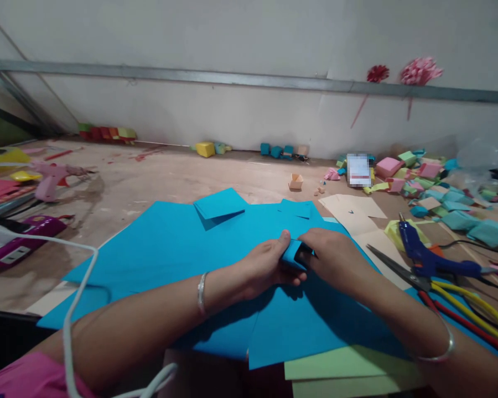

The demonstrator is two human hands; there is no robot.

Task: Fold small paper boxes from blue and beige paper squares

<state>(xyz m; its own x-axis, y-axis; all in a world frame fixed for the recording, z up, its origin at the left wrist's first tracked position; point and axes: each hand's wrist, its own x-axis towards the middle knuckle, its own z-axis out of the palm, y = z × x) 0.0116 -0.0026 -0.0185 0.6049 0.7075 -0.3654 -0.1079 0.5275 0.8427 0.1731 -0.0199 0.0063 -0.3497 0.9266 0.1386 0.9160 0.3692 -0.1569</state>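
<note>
A small blue paper box is held up over large blue paper sheets. My left hand grips its left side, thumb on top and fingers beneath. From the right, my right hand has its fingers at the box's dark open end; the fingertips are partly hidden inside or behind it. A folded blue piece lies on the sheets behind my hands, with a smaller blue piece to its right. Pale green sheets stick out below the blue ones at the front.
Scissors and a blue glue gun lie at right, near a pile of paper boxes. A pink glue gun, a purple power strip and a white cable are at left. Small boxes line the wall.
</note>
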